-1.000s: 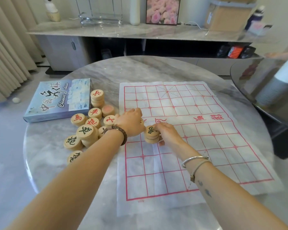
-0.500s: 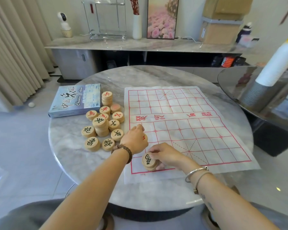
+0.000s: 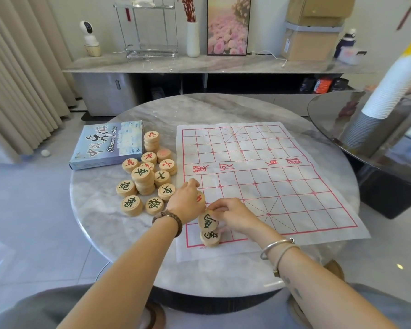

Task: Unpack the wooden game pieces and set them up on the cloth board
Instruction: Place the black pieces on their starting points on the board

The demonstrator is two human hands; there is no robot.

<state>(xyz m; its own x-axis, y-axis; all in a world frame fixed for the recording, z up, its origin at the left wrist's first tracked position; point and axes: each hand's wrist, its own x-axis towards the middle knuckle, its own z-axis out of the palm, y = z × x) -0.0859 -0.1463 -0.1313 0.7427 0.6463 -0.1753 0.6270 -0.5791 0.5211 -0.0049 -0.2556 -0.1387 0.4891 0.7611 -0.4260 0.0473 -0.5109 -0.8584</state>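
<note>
A white cloth board [image 3: 259, 176] with a red grid lies on the round marble table [image 3: 100, 224]. Several round wooden pieces [image 3: 144, 178] with red or green characters sit in stacks and singles left of it. My right hand [image 3: 233, 216] pinches a green-marked piece [image 3: 208, 222], tilted up off another green-marked piece [image 3: 209, 237] lying at the board's near left corner. My left hand [image 3: 184, 204] is curled round a red-marked piece [image 3: 200, 198] at the board's left edge.
The blue game box [image 3: 107, 144] lies at the table's far left. A second, dark glass table [image 3: 342, 119] with a tall stack of paper cups [image 3: 384, 91] stands close on the right. A long marble sideboard [image 3: 199, 64] runs along the back wall.
My right hand carried its small stack toward me to the board's near left corner and now tips the top piece up. My left hand followed with its red-marked piece.
</note>
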